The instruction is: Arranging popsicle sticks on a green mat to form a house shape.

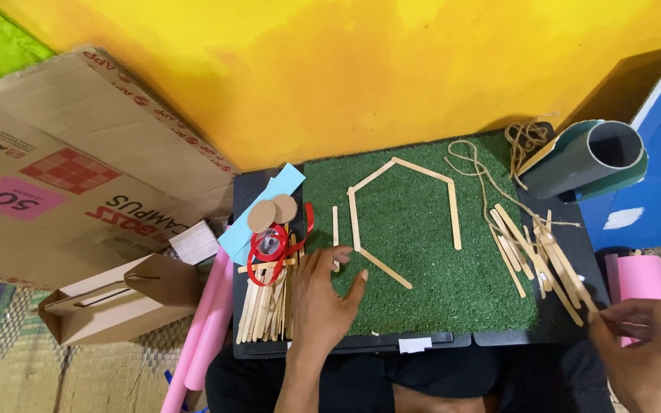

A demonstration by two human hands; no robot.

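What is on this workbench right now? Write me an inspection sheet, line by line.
Surface: green turf mat on a black board.
Job's things: wooden sticks laid as an open house outline; one loose stick beside it.
Clutter: stick bundle, red ribbon, cardboard discs, second stick pile.
Hands: left hand flat on the mat, touching sticks; right hand off the board, grip unclear.
Cables: none; only twine.
Surroundings: yellow wall, cardboard box, pink rolls, rolled sheet.
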